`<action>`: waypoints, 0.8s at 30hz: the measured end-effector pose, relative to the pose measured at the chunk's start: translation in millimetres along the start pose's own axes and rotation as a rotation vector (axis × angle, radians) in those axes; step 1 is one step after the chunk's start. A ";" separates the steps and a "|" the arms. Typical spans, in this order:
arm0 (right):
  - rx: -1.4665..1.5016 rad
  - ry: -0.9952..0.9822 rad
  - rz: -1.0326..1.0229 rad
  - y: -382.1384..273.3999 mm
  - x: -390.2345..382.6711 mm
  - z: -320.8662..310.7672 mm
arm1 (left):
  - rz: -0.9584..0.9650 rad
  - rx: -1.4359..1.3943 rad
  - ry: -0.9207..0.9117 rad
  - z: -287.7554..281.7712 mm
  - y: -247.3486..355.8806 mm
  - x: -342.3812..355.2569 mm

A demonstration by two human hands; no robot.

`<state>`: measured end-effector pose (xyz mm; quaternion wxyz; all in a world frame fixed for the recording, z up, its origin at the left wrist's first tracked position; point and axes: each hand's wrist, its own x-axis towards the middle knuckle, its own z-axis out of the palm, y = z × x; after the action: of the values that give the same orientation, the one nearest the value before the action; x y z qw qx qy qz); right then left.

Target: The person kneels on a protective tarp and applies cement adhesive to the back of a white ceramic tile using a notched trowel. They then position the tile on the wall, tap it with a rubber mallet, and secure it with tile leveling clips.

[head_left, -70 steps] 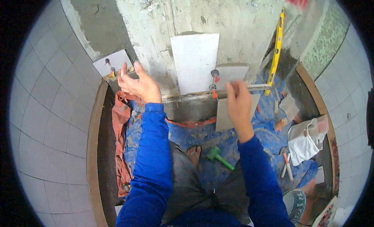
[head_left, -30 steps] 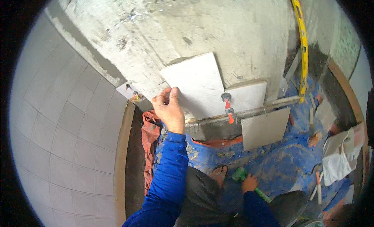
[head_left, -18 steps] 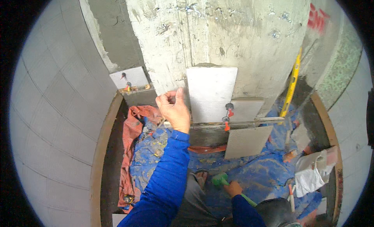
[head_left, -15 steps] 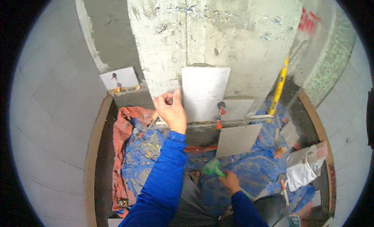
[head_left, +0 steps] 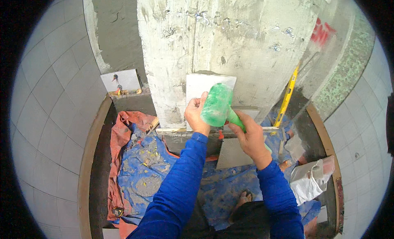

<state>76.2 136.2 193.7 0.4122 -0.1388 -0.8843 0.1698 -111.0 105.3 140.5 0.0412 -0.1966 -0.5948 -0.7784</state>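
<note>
My right hand grips the green handle of a mallet, whose thick green head is raised in front of the wall. Behind the head stands a pale upright tile, set against the bare concrete and partly covered by mallet and hands. My left hand is at the tile's lower left, thumb up and fingers curled, close beside the mallet head. I cannot tell whether it touches the tile or the mallet, or what its fingers hold. A red tile-levelling clip shows below, between my hands.
A ribbed tile leans below the ledge. At right a yellow spirit level leans on the wall, above a white bag. A blue sheet with debris covers the floor. Another tile with clips is at left.
My right hand has lifted the mallet from low over the floor up to the tile. My left hand has shifted right and slightly down, now in front of the tile.
</note>
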 end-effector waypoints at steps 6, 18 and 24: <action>-0.035 0.039 -0.031 22.0 11.6 32.9 | 0.353 0.013 -0.018 -4.1 -21.2 2.9; -0.072 0.060 -0.078 43.2 14.5 40.2 | 0.215 -0.026 -0.085 -3.6 -12.6 0.2; -0.054 0.124 -0.068 44.1 14.3 48.6 | 0.227 0.046 -0.069 -4.8 -8.0 -2.3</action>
<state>34.2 172.6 155.9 0.4678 -0.1303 -0.8655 0.1228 -112.4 102.6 131.4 0.1131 -0.2882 -0.5876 -0.7475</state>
